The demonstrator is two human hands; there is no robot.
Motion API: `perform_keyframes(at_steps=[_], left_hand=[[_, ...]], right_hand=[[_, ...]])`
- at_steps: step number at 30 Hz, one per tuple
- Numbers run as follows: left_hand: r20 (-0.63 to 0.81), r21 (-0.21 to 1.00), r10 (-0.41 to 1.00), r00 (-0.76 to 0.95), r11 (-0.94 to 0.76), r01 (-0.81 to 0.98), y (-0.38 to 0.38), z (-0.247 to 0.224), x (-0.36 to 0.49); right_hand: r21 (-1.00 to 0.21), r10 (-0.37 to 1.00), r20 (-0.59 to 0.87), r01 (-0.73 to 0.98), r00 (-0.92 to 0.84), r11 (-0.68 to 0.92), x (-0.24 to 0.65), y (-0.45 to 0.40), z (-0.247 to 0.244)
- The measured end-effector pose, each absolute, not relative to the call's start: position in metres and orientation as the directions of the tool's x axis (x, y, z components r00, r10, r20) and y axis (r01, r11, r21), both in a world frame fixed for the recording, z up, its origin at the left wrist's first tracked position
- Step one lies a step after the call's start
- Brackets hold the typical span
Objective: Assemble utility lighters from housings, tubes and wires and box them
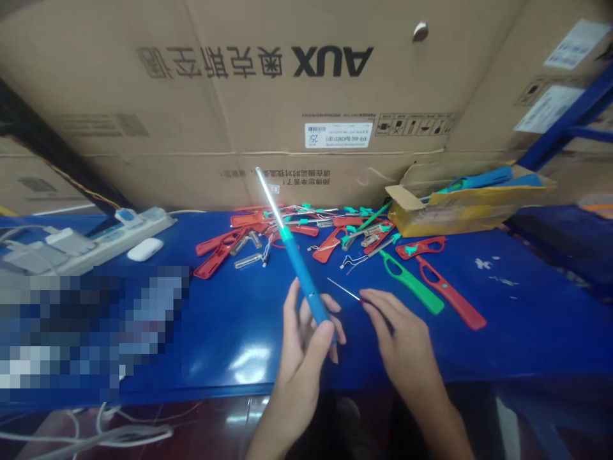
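My left hand [311, 345] is closed round the blue body of a long-reach lighter [299, 268], whose silver tube points up and away to the left. In my right hand [402, 326], thumb and fingers pinch a thin metal rod [342, 288]; its tip points left toward the lighter without touching it. The rod's other end is hidden in the fingers. Beyond my hands lie red lighter shell halves [223, 252], clear fuel tanks [249, 260] and small wired parts [354, 260]. A green lighter [414, 284] and a red lighter [453, 294] lie to the right.
A yellow-taped cardboard box [440, 214] holding blue lighters stands at the back right. On the left are a white power strip [115, 236] with plugs and a small white case [145, 249]. A large cardboard carton [230, 121] walls off the back of the blue table [230, 348].
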State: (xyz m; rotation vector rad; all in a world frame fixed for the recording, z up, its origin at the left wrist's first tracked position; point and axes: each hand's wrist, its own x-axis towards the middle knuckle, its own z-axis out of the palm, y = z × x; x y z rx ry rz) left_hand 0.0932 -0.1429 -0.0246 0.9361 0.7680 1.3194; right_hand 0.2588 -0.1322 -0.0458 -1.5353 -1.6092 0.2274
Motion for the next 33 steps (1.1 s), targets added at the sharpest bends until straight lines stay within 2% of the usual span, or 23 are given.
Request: perform_keyframes(at_steps=[2, 4, 7, 10, 11, 13, 15, 17, 20, 22, 27, 33], left_hand=[[0.062, 0.912, 0.983, 0.171, 0.014, -0.409, -0.143, -0.028, 0.093], [0.038, 0.943, 0.980, 0.195, 0.030, -0.330, -0.143, -0.033, 0.093], [0.028, 0.996, 0.962, 0.271, -0.005, -0.085, -0.144, -0.037, 0.091], [0.042, 0.978, 0.903, 0.427, -0.125, 0.169, -0.144, -0.035, 0.088], [0.041, 0.960, 0.878, 0.477, -0.168, 0.226, -0.144, -0.033, 0.087], [0.036, 0.920, 0.828, 0.560, -0.246, 0.305, -0.143, -0.028, 0.086], [0.026, 0.884, 0.792, 0.609, -0.303, 0.356, -0.140, -0.024, 0.087], [0.019, 0.867, 0.791, 0.611, -0.317, 0.384, -0.138, -0.022, 0.087], [0.041, 0.841, 0.787, 0.615, -0.359, 0.404, -0.136, -0.018, 0.090], [0.050, 0.801, 0.762, 0.646, -0.417, 0.430, -0.134, -0.017, 0.092], [0.020, 0.735, 0.768, 0.640, -0.446, 0.511, -0.133, -0.018, 0.097], [-0.014, 0.843, 0.845, 0.534, -0.277, 0.461, -0.135, -0.025, 0.090]], right_hand=[[-0.573, 0.884, 0.460, 0.787, 0.077, 0.230, 0.251, -0.127, -0.039], [-0.556, 0.889, 0.452, 0.803, 0.078, 0.213, 0.241, -0.124, -0.025], [-0.608, 0.949, 0.314, 0.775, 0.036, 0.172, 0.229, -0.125, -0.003], [-0.691, 0.992, 0.118, 0.714, -0.041, 0.112, 0.234, -0.125, 0.010], [-0.717, 0.994, 0.093, 0.689, -0.050, 0.102, 0.239, -0.124, 0.013], [-0.732, 0.990, 0.132, 0.669, -0.044, 0.127, 0.256, -0.118, 0.016], [-0.659, 0.973, 0.232, 0.734, -0.005, 0.161, 0.274, -0.106, 0.018], [-0.505, 0.958, 0.283, 0.857, 0.052, 0.103, 0.290, -0.090, 0.020], [-0.257, 0.964, 0.251, 0.966, 0.090, -0.024, 0.300, -0.060, 0.022], [-0.170, 0.975, 0.222, 0.985, 0.033, 0.006, 0.299, -0.041, 0.022], [-0.060, 0.963, 0.268, 0.997, -0.034, 0.052, 0.287, -0.004, 0.023], [-0.147, 0.936, 0.349, 0.989, 0.048, 0.004, 0.288, 0.003, 0.015]])
